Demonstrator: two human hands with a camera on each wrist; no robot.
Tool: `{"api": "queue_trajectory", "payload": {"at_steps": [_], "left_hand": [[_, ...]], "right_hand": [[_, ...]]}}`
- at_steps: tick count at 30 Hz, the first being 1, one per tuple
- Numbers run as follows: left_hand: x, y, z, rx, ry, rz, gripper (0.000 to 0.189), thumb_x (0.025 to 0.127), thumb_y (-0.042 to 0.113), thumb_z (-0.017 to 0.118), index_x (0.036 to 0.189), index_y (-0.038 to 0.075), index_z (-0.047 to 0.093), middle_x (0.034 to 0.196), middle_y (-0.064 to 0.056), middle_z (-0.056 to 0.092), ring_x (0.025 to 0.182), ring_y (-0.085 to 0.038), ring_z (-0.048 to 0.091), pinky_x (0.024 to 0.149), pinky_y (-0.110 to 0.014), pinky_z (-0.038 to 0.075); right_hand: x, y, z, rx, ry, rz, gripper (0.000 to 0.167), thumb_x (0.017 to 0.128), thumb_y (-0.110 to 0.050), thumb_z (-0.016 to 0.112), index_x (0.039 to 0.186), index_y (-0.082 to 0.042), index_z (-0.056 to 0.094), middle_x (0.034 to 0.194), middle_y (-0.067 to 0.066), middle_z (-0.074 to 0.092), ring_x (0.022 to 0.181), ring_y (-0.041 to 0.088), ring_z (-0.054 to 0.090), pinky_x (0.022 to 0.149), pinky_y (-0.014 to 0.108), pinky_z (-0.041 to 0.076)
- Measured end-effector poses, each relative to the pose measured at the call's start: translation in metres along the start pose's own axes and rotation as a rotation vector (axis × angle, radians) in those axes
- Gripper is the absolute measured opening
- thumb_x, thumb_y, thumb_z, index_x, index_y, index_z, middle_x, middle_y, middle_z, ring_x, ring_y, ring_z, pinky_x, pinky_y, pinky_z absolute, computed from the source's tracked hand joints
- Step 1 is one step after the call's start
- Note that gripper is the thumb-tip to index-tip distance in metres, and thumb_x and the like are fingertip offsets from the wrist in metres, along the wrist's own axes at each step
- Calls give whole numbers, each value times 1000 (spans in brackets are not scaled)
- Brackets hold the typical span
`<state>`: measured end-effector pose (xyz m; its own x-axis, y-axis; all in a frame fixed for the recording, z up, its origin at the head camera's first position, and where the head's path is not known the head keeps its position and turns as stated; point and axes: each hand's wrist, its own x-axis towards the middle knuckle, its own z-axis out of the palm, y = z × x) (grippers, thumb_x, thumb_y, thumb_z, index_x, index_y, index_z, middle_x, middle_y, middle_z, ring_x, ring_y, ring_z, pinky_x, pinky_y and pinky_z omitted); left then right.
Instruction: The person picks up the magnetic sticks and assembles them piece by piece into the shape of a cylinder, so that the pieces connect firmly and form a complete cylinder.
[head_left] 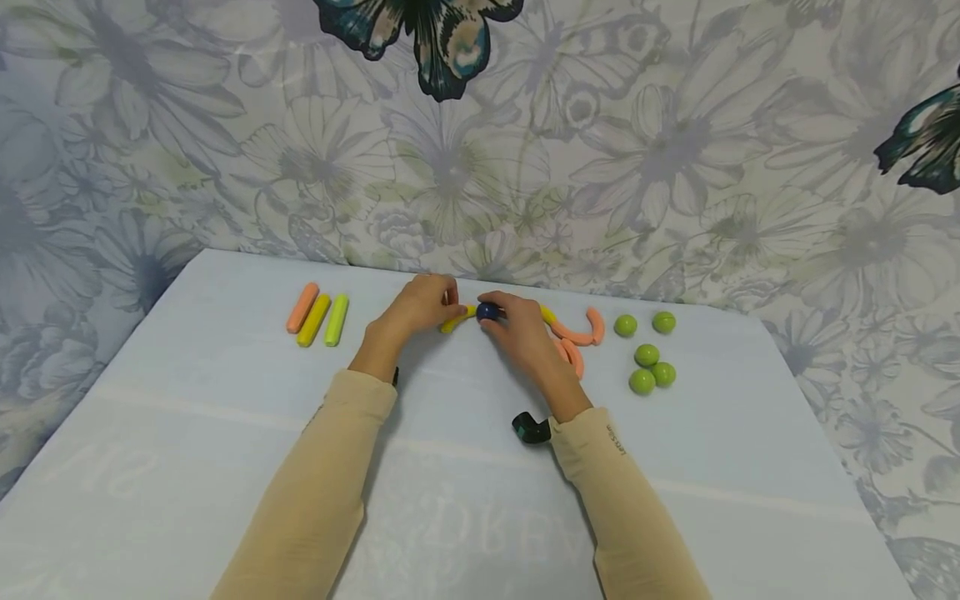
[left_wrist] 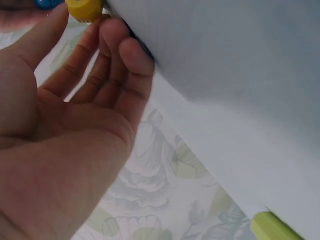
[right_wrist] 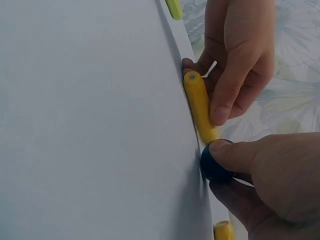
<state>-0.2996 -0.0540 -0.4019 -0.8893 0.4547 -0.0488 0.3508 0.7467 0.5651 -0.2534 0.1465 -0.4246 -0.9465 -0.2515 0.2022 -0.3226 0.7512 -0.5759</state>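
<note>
Near the far edge of the table, my left hand (head_left: 420, 304) pinches a short yellow stick (right_wrist: 198, 102) between thumb and fingers. My right hand (head_left: 521, 333) holds a dark blue ball (head_left: 487, 311) by thumb and fingertips, right against the stick's end. In the left wrist view, part of the yellow stick (left_wrist: 85, 9) shows at the thumb tip, with the blue ball (left_wrist: 47, 3) cut off by the top edge. Beyond the right hand lies another yellow piece (head_left: 548, 314), partly hidden, running on to curved orange pieces (head_left: 573, 336).
On the left lie an orange stick (head_left: 302, 308), a yellow stick (head_left: 313, 321) and a light green stick (head_left: 337, 320). Several green balls (head_left: 647, 356) are grouped to the right. A patterned wall (head_left: 480, 183) rises behind the white table (head_left: 465, 467).
</note>
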Motion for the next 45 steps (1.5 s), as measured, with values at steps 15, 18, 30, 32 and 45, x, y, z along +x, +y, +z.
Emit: {"api": "queue_trajectory", "payload": {"at_steps": [15, 18, 30, 32, 45], "left_hand": [[1, 5, 4, -16, 10, 95, 15, 94, 14, 80, 103, 5, 74, 87, -11, 70, 81, -26, 62, 81, -42, 51], [1, 5, 4, -15, 6, 69, 16, 94, 15, 80, 105, 5, 73, 90, -11, 71, 85, -27, 63, 86, -43, 52], [1, 1, 3, -66, -7, 42, 15, 96, 16, 79, 105, 6, 72, 92, -10, 67, 85, -25, 60, 82, -39, 50], [1, 0, 3, -69, -8, 37, 15, 96, 16, 79, 104, 6, 72, 91, -9, 67, 85, -25, 60, 82, -39, 50], [-1, 0, 4, -77, -14, 43, 14, 97, 15, 78, 104, 5, 71, 90, -10, 65, 83, -25, 58, 81, -39, 49]], "right_hand": [[-3, 2, -9, 0, 11, -22, 45, 95, -1, 76, 139, -6, 67, 138, 13, 70, 124, 30, 70, 105, 40, 55], [-5, 6, -20, 44, 54, 9, 42, 95, 0, 75, 136, -6, 69, 133, 14, 72, 122, 30, 70, 104, 40, 56], [-22, 28, -63, -54, 131, 371, 23, 93, -12, 78, 112, 0, 75, 98, 15, 71, 91, 31, 64, 85, 44, 56], [-23, 29, -61, -54, 117, 405, 22, 93, -13, 78, 111, 0, 75, 99, 15, 71, 92, 31, 65, 86, 44, 57], [-23, 38, -49, -44, 132, 444, 22, 94, -17, 81, 110, -3, 76, 96, 13, 72, 88, 30, 67, 82, 43, 58]]}}
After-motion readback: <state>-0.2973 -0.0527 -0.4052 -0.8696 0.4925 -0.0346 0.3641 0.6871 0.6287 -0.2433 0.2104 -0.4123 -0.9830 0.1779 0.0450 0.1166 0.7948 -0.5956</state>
